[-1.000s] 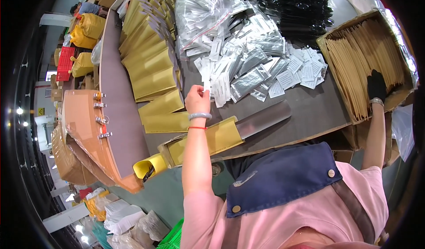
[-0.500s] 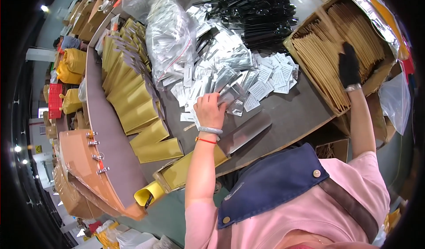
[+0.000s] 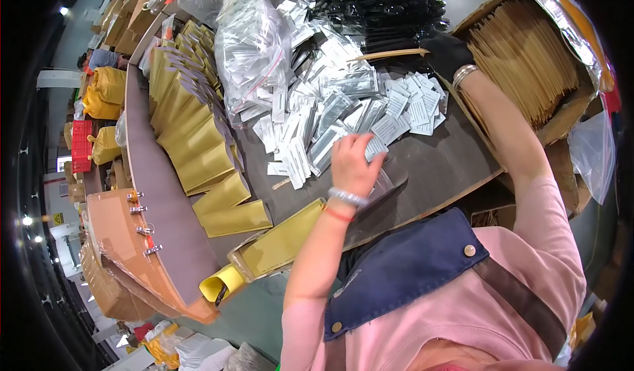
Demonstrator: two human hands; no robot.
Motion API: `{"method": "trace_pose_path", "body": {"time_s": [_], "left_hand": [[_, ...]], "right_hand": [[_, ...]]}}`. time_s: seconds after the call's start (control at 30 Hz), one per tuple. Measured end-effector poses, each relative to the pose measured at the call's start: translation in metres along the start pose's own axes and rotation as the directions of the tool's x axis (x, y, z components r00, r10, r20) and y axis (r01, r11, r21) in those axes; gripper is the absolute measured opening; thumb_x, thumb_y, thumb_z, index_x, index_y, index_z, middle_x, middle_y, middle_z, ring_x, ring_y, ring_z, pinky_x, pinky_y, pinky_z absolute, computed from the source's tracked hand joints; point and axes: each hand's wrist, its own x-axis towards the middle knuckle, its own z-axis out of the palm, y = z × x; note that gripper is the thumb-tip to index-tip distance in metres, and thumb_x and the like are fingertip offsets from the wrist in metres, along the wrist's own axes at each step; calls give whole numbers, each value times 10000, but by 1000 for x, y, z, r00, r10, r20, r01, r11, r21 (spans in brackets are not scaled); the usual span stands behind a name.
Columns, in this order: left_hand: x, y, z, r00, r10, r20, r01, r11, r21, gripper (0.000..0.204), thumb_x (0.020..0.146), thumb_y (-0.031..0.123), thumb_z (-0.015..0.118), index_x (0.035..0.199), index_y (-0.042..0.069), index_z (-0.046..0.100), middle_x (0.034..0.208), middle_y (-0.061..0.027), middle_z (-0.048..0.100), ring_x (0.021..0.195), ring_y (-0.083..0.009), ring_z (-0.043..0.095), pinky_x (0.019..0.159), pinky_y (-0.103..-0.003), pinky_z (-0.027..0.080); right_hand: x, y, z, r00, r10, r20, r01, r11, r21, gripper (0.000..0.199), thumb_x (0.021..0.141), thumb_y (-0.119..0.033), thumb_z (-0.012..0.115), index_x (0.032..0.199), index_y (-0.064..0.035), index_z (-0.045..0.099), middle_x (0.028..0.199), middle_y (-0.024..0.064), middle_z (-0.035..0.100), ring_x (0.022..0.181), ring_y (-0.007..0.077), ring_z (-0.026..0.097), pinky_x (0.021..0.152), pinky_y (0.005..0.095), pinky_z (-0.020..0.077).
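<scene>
My right hand (image 3: 448, 53), in a black glove, is at the left rim of a cardboard box (image 3: 485, 4), closed on a thin flat brown cardboard piece (image 3: 389, 54) seen edge-on. That piece points left over a heap of silver and white packets (image 3: 343, 84). My bare left hand (image 3: 356, 165) is over the near side of the heap, its thumb apart from the bent fingers, with nothing visible held. Beside it, partly hidden by the hand, lies a clear plastic sleeve (image 3: 391, 185). Many similar brown pieces (image 3: 522, 54) stand packed in the box.
Black glossy bundled items (image 3: 383, 8) lie at the far side. A clear bag of packets (image 3: 254, 47) stands left of the heap, beside a fanned row of gold sleeves (image 3: 191, 133). A gold-lined tray (image 3: 281, 239) sits at the near edge, with a yellow roll (image 3: 221, 285) below.
My right hand has moved left out of the box and now has a brown cardboard piece. My left hand has shifted right, away from the packets it was touching.
</scene>
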Motion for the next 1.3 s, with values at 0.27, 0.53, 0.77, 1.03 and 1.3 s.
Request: {"method": "trace_pose_path", "body": {"time_s": [0.27, 0.53, 0.77, 1.03, 1.3], "left_hand": [[28, -8, 39, 998, -58, -7, 58, 977, 205, 244, 677, 132, 775, 865, 87, 625, 934, -103, 591, 874, -305, 556, 758, -418, 457], [-42, -11, -61, 905, -279, 321, 292, 956, 9, 167, 766, 119, 710, 903, 33, 672, 771, -93, 647, 733, -275, 605, 682, -372, 486], [-122, 9, -51, 991, 17, 136, -62, 940, 335, 374, 677, 154, 756, 1039, 115, 670, 1058, 3, 601, 909, -251, 506, 801, -389, 418], [-137, -13, -87, 996, -57, 74, 32, 953, 302, 573, 641, 230, 799, 1166, 84, 620, 1234, -67, 552, 1106, -331, 477, 949, -436, 381], [-131, -30, -97, 980, -101, 171, 42, 947, 319, 711, 614, 275, 827, 1275, 184, 582, 1260, -121, 509, 1142, -346, 455, 990, -469, 345]], "right_hand": [[-38, -9, -43, 949, 90, -302, 70, 874, 482, 244, 852, -120, 676, 1056, 7, 633, 935, 125, 613, 843, 270, 629, 735, 317, 483], [-89, -65, -50, 961, 115, 252, -275, 272, 922, 176, 863, -184, 689, 940, -26, 680, 824, -24, 633, 750, 66, 565, 696, 235, 459], [-123, -117, -16, 827, -116, 549, -482, 354, 801, 184, 859, -205, 679, 924, -33, 677, 760, -15, 620, 734, 75, 568, 681, 256, 462], [-147, -111, -4, 883, -468, -40, 395, 695, 600, 325, 779, -202, 715, 1100, -203, 660, 816, 72, 578, 768, 274, 587, 636, 375, 476], [-154, -106, 14, 790, -613, 30, 542, 720, 435, 396, 786, -212, 705, 1169, -273, 624, 759, 53, 557, 703, 247, 553, 606, 364, 447]]}}
